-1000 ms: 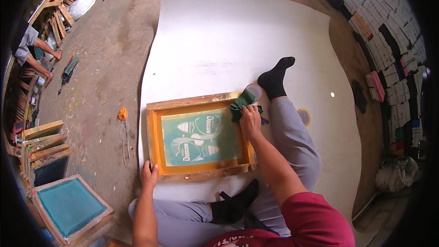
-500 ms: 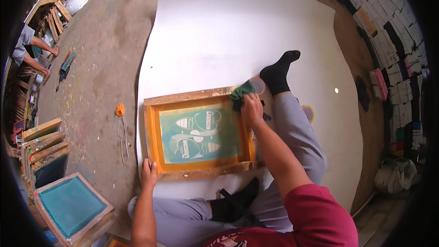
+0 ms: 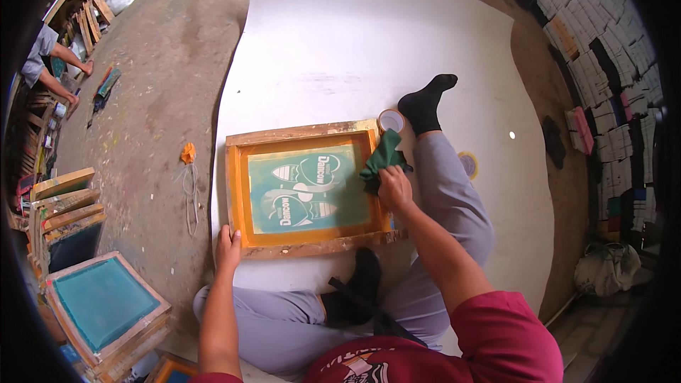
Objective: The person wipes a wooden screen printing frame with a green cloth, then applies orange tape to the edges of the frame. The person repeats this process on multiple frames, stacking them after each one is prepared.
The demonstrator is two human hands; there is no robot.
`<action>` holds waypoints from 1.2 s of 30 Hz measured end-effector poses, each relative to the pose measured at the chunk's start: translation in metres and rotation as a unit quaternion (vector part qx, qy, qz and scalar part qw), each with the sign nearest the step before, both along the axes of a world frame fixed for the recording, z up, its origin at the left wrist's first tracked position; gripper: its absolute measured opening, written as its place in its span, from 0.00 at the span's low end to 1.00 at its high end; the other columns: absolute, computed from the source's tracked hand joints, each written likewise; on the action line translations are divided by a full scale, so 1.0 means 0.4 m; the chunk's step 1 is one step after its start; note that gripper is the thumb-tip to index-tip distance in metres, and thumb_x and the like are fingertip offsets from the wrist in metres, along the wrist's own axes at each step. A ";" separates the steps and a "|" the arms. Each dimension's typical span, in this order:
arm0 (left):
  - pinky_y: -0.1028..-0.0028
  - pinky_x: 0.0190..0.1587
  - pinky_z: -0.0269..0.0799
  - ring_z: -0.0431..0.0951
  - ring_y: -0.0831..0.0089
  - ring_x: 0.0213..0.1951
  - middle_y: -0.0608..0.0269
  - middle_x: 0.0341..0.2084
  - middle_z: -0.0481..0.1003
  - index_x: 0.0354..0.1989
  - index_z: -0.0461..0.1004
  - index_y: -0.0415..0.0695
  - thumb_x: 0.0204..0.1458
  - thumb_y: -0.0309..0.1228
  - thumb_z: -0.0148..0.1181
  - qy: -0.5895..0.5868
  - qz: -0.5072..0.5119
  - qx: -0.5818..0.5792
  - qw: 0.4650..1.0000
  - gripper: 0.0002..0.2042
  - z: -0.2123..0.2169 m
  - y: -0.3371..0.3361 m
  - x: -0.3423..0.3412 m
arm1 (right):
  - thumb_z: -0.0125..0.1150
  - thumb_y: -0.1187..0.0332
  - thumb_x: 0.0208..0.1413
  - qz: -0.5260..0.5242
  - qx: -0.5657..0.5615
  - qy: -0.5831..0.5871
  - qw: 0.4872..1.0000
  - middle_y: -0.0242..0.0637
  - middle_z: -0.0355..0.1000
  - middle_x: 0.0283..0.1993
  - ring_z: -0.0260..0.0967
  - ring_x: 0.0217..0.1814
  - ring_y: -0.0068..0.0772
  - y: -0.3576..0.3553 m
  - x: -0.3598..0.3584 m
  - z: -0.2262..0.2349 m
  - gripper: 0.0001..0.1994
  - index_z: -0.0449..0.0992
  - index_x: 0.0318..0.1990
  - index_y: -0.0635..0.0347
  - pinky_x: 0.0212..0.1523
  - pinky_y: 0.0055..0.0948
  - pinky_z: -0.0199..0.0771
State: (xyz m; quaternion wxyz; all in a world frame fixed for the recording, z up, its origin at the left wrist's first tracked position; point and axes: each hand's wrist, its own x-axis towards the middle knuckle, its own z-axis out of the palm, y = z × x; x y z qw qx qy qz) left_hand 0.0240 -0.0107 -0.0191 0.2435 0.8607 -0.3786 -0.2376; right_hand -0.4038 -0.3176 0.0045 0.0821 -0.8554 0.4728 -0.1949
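Observation:
A wooden screen-printing frame (image 3: 298,250) lies on the white sheet in front of my crossed leg. Its mesh (image 3: 305,195) is teal with a pale stencil design, bordered by orange-brown tape. My left hand (image 3: 228,247) grips the frame's near left corner, fingers closed round the wood. Bunched in my right hand (image 3: 394,188) is a dark green cloth (image 3: 383,156), held at the frame's right side. That hand's fingertips are partly hidden by the cloth. A roll of tape (image 3: 391,120) lies just past the frame's far right corner.
Another tape roll (image 3: 468,164) lies right of my outstretched leg. More screen frames (image 3: 106,308) are stacked at lower left. An orange object with string (image 3: 188,154) is on the floor. Bundled stacks (image 3: 603,64) line the right side. A person's bare feet (image 3: 86,67) show at upper left.
My right hand has drawn the green cloth slightly nearer along the frame's right side, uncovering the tape roll more. The view has shifted a little. My left hand keeps its grip.

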 end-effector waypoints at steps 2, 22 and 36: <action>0.50 0.55 0.70 0.73 0.36 0.55 0.38 0.52 0.74 0.57 0.67 0.40 0.68 0.42 0.56 -0.014 0.002 -0.005 1.000 0.19 -0.009 0.002 0.004 | 0.61 0.78 0.45 0.003 0.014 0.003 1.000 0.41 0.74 0.37 0.73 0.47 0.51 0.068 -0.021 0.003 0.06 0.77 0.32 0.59 0.47 0.46 0.78; 0.52 0.59 0.69 0.73 0.36 0.57 0.36 0.55 0.73 0.61 0.65 0.39 0.68 0.43 0.56 0.009 0.000 0.022 1.000 0.22 -0.019 0.027 0.013 | 0.60 0.77 0.54 -0.022 0.018 -0.007 1.000 0.49 0.76 0.40 0.74 0.50 0.58 -0.260 0.137 -0.007 0.03 0.74 0.36 0.62 0.51 0.51 0.75; 0.52 0.61 0.70 0.72 0.38 0.62 0.37 0.62 0.71 0.67 0.64 0.42 0.70 0.46 0.54 0.031 -0.017 0.069 0.997 0.25 0.004 -0.018 0.016 | 0.60 0.77 0.51 0.089 0.157 0.147 0.973 0.45 0.77 0.43 0.73 0.55 0.53 0.134 -0.085 0.081 0.07 0.76 0.39 0.60 0.54 0.48 0.77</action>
